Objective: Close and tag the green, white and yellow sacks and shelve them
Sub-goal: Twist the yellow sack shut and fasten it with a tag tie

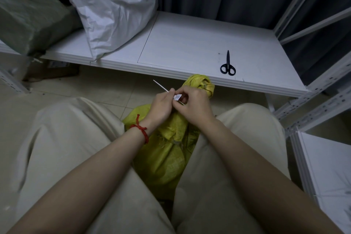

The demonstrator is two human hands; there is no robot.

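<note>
Tagging the yellow sack, with the other two shelved.

On the shelf (180, 47), the green sack (28, 23) lies at the far left and the white sack (114, 9) leans beside it, so those two look finished. The yellow sack (167, 157) stands on the floor, clamped between the knees to keep it steady. The hands work close together at its bunched neck. The left hand (161, 106) pinches the free tail of a white cable tie (161, 86), and the right hand (195, 106) pinches the tie by its small tag (178, 97), probably to cinch it. Scissors (228, 64) lie on the shelf to the right, likely for trimming. The tag and the sack's faint print are too small to read.
</note>
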